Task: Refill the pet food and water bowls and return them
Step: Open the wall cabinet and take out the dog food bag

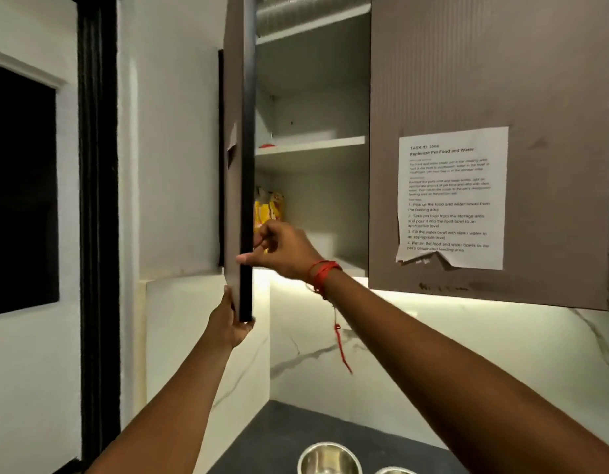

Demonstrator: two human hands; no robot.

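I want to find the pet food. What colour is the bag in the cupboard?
The bag is yellow; head view.

Food bag (268, 206) in cupboard (325, 203); bowls (328, 458) below

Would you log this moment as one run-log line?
cabinet: open | left hand: grips door bottom | right hand: pinches door edge | food bag: on shelf | bowls: on counter

A taupe wall cabinet (484, 80) hung with one door (234, 97) open above a dark countertop (279, 436), light (263, 280) beneath it washing the white marbled wall (296, 354); a dark window (19, 186) stood at left
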